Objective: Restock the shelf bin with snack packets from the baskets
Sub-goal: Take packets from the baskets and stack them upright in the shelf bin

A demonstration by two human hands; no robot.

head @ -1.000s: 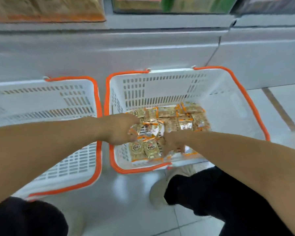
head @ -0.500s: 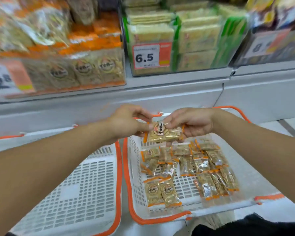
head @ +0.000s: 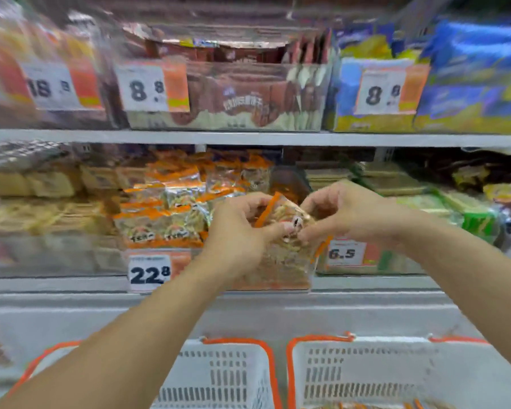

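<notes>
2 hands (head: 236, 231), 2 baskets (head: 219, 376), approx. 5 price tags (head: 149, 274)

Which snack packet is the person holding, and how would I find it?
Find the lower shelf and its price tag reading 22.8. Just right of that tag, in front of the clear bin, the left hand and right hand meet. The snack packet is pinched between their fingers: clear with orange edges, the only one held up rather than stacked with its neighbours.
</notes>
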